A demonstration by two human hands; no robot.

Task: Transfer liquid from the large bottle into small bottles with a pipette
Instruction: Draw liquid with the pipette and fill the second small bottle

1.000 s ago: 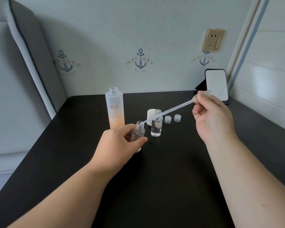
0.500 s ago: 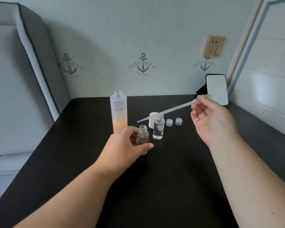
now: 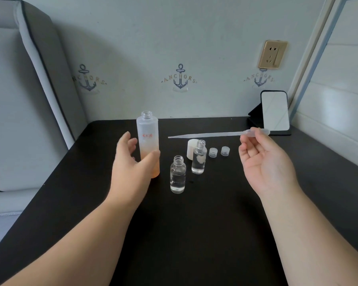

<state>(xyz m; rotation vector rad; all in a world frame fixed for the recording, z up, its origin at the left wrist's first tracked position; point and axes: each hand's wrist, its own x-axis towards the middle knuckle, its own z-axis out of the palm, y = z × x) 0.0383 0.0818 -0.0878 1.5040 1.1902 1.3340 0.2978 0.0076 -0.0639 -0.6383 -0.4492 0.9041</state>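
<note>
1. Right hand [image 3: 262,162]: pinches pipette [image 3: 211,134] bulb, tip over table [image 3: 194,234]
2. Left hand [image 3: 130,162]: fingers spread, reaching large bottle [image 3: 147,141]; contact unclear
3. Risk: uncapped small bottles [image 3: 177,174] adjacent; a careless reach could topple them

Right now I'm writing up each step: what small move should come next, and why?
Probably close the left hand around the large bottle to steady it. That hand is open beside the bottle, whose neck is uncapped, while the right hand pinches the pipette level above the table, its tip pointing toward the bottle for a refill.
</note>
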